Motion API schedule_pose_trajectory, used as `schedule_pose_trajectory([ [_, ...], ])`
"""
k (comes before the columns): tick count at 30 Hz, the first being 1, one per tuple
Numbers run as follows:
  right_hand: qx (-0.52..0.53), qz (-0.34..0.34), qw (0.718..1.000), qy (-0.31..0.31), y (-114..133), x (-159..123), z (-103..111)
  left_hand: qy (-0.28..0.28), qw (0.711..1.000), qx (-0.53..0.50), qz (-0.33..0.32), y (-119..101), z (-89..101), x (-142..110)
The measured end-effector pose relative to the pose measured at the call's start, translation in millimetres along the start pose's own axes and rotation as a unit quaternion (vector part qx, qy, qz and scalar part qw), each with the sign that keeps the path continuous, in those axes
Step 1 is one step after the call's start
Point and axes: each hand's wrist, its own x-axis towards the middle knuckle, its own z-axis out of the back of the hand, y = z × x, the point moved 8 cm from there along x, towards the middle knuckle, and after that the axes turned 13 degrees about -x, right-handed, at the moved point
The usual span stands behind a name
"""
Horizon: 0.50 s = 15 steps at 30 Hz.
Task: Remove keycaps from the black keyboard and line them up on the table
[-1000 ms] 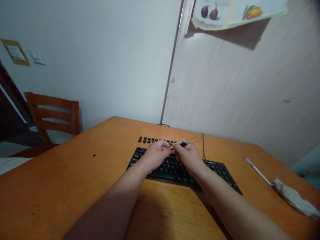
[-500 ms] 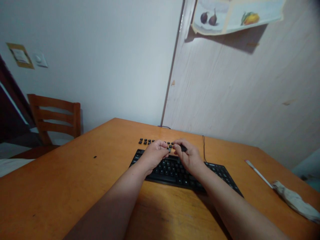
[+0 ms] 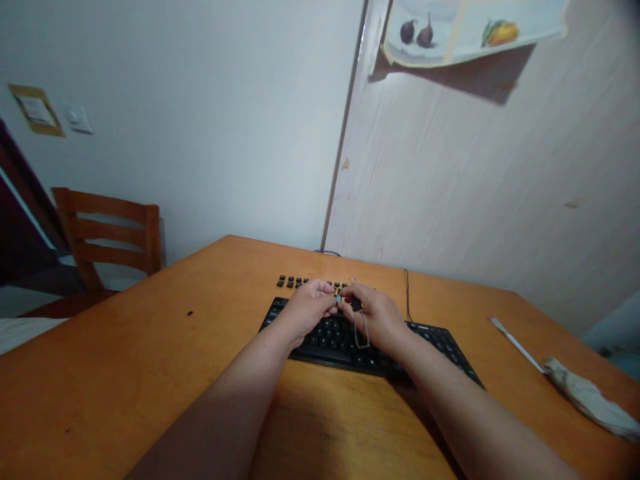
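1. Left hand point(image 3: 306, 313): thumb and finger nearly closed, pinching 1 small key point(image 3: 339, 299) above the keyboard point(image 3: 327, 354).
2. Right hand point(image 3: 379, 317): fingers curled around the wire tool point(image 3: 356, 305), fingertips at the small key.
3. Change: the wire tool's loop has swung to the right hand's near side. Probable meaning: a shifted grip, freeing the fingertips for the small key.
4. Loose keys point(image 3: 290, 285): on the table point(image 3: 215, 360), beyond the keyboard.

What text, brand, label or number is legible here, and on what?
None legible.
Keyboard, key legends: too small and blurred.
Keyboard, pale marks along the far edge: too small.
Loose keycaps: too small.
Yellow-bordered card on the wall: blurred.
Fruit picture: no lettering visible.
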Motion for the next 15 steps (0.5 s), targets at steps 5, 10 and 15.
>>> schedule_pose_trajectory([
  [5,-0.004,-0.047,0.999,-0.004,-23.7,4.4,3.2,-0.036,0.998,0.025,-0.040,-3.2,11.6,4.8],
  [10,-0.007,-0.128,0.992,-0.003,-68.3,10.9,4.9,-0.089,0.993,0.031,-0.067,-11.8,26.1,5.4],
  [15,-0.072,-0.191,0.977,0.059,-100.4,15.2,-9.9,-0.108,0.990,0.019,-0.090,-16.4,35.3,6.2],
])
